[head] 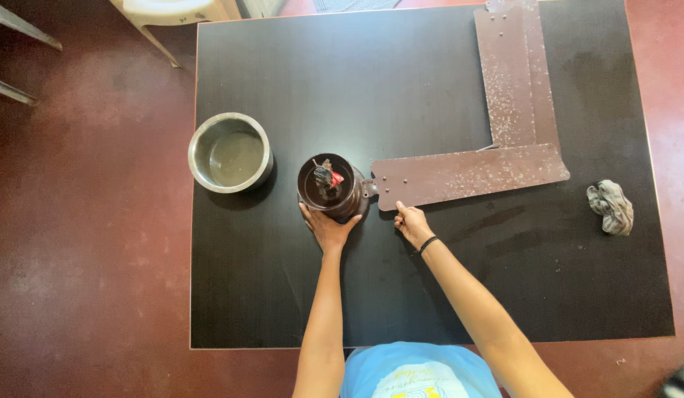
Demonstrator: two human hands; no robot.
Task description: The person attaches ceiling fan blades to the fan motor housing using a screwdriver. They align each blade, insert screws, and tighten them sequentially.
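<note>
A brown ceiling-fan motor housing [328, 186] stands on the black table [401, 287], with dark and red wiring showing at its top. One brown, dust-speckled blade [467, 175] is joined to it and reaches right. My left hand [327, 228] cups the near side of the housing. My right hand [412, 223] pinches the near edge of that blade, close to the housing end. A black band sits on the right wrist.
Two more brown blades [515, 74] lie stacked at the back right. A steel pot [230, 152] holding liquid stands left of the housing. A crumpled grey rag [611, 206] lies at the right edge. A pale chair leg [158, 44] stands beyond the table's far left corner.
</note>
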